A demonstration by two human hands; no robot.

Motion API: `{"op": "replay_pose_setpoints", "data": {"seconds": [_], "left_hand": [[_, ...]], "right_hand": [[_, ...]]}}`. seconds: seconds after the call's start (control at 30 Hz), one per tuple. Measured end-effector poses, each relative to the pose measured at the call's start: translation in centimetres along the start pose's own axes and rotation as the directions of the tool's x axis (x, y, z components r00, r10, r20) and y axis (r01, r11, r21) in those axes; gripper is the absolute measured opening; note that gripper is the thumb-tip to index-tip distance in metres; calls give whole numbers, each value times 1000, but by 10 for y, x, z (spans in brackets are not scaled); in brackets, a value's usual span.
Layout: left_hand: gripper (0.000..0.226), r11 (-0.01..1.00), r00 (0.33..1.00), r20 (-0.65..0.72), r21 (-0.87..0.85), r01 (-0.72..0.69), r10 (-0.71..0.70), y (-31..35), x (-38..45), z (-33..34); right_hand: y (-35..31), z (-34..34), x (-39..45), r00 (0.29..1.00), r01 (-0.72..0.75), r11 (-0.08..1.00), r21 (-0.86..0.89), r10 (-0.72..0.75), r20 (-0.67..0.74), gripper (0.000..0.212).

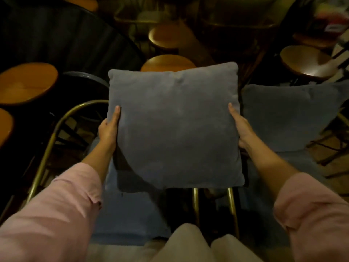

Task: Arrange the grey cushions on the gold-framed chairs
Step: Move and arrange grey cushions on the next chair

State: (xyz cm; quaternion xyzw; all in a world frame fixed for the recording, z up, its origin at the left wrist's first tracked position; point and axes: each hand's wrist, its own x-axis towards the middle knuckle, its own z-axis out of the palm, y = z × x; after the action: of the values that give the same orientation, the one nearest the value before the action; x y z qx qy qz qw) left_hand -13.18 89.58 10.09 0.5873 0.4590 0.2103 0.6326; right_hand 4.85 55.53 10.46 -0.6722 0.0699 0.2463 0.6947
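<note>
A square grey cushion (175, 125) is held up in front of me, above the blue-grey seat (130, 210) of a gold-framed chair (47, 148). My left hand (109, 127) grips its left edge and my right hand (240, 125) grips its right edge. A second grey cushion (289, 114) leans on the neighbouring gold-framed chair (231, 210) to the right. The held cushion hides the back of the left chair's seat.
Round wooden stools stand close around: one at the left (26, 82), one behind the cushion (166, 62), one further back (166, 35), one at the right (306, 59). A dark curved chair back (66, 38) fills the upper left. The room is dim.
</note>
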Motion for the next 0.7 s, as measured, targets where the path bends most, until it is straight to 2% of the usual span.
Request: {"op": "replay_pose_setpoints", "data": {"seconds": [0.13,0.17,0.27,0.4,0.5,0.6,0.67,0.7], "left_hand": [[61,998,998,-32,-24,-61,60,14,69,-58],[59,997,996,-37,-27,-77,76,20,87,-70],[70,996,996,-25,-25,-87,87,33,140,-91],[74,993,995,51,-91,-77,82,39,203,-97],[103,992,997,76,-121,-21,30,31,238,-91],[117,995,997,59,-86,55,-50,6,260,-86],[124,995,996,36,-49,86,-84,-19,268,-85],[124,995,995,16,-33,99,-98,-29,269,-84]], "right_hand": [[-3,93,29,999,11,999,33,-13,37,90],[-4,115,37,998,30,999,45,-32,49,90],[-4,163,57,997,59,997,43,-61,47,112],[6,207,81,993,99,994,54,-102,57,108],[19,230,103,996,84,995,52,-85,14,128],[45,241,122,999,13,999,-36,-14,-37,144],[63,248,123,998,-33,993,-117,27,-52,140],[69,252,121,997,-56,987,-148,49,-53,129]]}}
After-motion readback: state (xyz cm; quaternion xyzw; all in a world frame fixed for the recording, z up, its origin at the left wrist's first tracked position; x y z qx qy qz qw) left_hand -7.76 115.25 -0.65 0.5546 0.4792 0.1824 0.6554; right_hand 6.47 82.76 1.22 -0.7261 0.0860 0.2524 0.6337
